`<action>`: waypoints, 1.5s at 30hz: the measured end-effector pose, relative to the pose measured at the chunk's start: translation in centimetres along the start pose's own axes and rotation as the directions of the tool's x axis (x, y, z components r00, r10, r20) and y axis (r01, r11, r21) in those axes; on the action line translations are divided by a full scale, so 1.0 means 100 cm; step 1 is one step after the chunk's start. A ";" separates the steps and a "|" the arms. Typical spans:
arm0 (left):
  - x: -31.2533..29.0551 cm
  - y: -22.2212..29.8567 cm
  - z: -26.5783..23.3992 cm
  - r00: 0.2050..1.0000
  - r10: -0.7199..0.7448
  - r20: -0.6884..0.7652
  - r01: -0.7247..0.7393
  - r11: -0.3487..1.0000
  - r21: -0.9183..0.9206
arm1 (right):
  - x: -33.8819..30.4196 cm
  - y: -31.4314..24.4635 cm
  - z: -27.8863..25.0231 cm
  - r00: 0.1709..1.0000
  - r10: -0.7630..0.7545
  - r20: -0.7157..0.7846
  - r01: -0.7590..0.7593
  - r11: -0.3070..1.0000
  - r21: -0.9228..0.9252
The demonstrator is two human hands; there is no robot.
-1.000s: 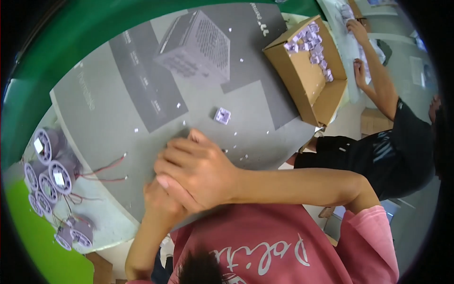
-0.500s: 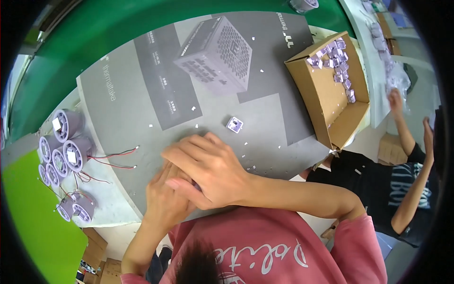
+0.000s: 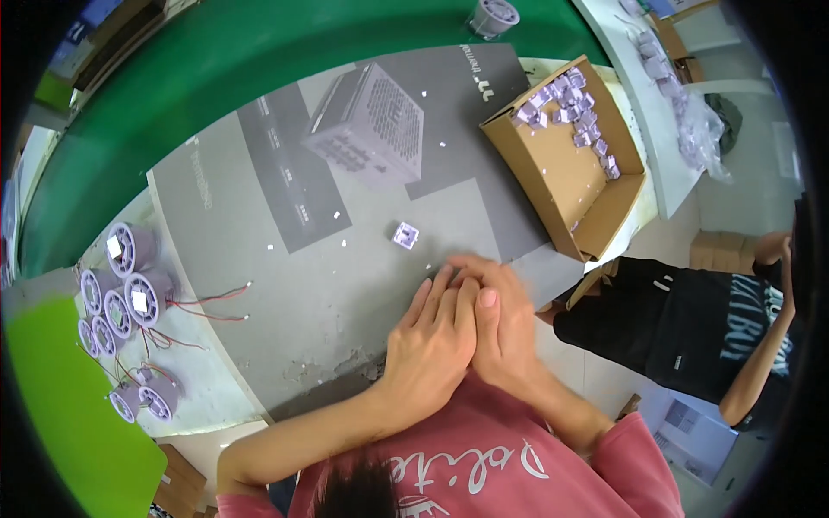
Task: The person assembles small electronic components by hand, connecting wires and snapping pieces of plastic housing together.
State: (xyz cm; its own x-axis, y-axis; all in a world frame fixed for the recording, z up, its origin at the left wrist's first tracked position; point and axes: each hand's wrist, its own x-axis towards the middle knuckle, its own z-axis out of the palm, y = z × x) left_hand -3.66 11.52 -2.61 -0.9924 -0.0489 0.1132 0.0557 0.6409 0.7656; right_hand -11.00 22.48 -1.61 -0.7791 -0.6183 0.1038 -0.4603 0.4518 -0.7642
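My left hand [image 3: 434,341] and my right hand [image 3: 509,324] are pressed together over the front edge of the grey printed mat [image 3: 220,302]. The left hand shows its back, its fingers stretched forward side by side against the right. Curled round from the other side, the right hand is slightly blurred, and a thumb lies between them. Whatever the palms enclose is hidden. Just beyond the fingertips sits a small pale purple square part [image 3: 405,235] with an open middle, touched by neither hand.
An open cardboard box [image 3: 553,194] holding several similar purple parts stands at the right. Purple round fan motors [image 3: 142,298] with red and black wires [image 3: 211,302] sit at the left. Another round part [image 3: 495,17] rests on the green surface. A co-worker [image 3: 665,319] stands at the right.
Both clasped hands have shifted right, toward the mat's front edge. The right hand no longer lies on top; the left hand's back now faces up. The view has turned slightly.
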 end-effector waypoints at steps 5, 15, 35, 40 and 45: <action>-0.014 -0.011 0.025 0.977 0.136 -0.164 -0.090 0.962 0.258 | -0.020 0.006 0.013 0.995 -0.019 -0.095 0.015 0.999 -0.041; -0.025 -0.017 0.050 0.945 -0.073 -0.319 0.129 0.979 0.157 | -0.009 0.004 0.012 0.992 -0.041 0.117 0.064 0.977 -0.205; -0.012 -0.020 0.045 0.949 -0.110 -0.295 0.189 0.948 0.255 | 0.026 0.007 -0.004 0.928 -0.012 0.372 0.035 0.998 -0.055; -0.014 -0.023 -0.003 0.981 -0.145 -0.130 0.098 0.946 -0.310 | 0.033 0.001 -0.015 0.873 0.413 0.258 -0.464 0.867 0.182; -0.026 -0.015 -0.033 0.957 -0.077 -0.281 -0.036 0.926 -0.376 | 0.042 -0.033 -0.033 0.690 0.556 0.463 -0.723 0.567 0.394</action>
State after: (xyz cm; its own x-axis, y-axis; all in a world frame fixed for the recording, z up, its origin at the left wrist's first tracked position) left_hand -0.78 8.20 -1.99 -0.9227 -0.3114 0.2271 0.1285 0.3068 0.9431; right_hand -14.15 20.56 3.45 -0.5961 -0.4731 -0.6487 0.4699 0.4495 -0.7596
